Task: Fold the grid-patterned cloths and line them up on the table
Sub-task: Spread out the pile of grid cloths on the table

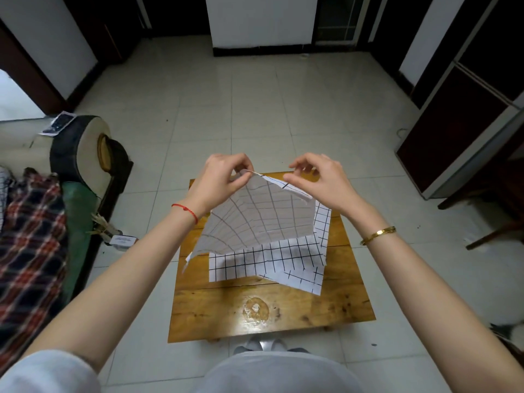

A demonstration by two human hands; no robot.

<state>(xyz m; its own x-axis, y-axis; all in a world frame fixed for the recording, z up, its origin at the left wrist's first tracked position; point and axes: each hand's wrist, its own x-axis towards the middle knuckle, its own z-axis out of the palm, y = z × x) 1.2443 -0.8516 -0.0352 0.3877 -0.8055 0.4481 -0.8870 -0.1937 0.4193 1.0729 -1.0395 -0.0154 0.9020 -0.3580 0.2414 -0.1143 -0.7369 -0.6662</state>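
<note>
- Bench (215, 321): small, wooden, directly below me on the tiled floor (255, 109); a round pale stain (255, 308) marked its near part.
- Flat grid-patterned cloths (249, 265): white with black lines, overlapping one another on the bench's middle and right side.
- Raised grid-patterned cloth (255, 217): lifted above the flat ones, its lower edge hanging just over them.
- My left hand (219, 182): fingers curled, pinching the raised cloth's top corner; red string (185, 211) on the wrist.
- My right hand (320, 184): fingers curled, thumb and forefinger pinching the cloth's upper edge; gold bangle (378, 234) on the wrist.
- Plaid blanket (28, 251): on the sofa to my left.
</note>
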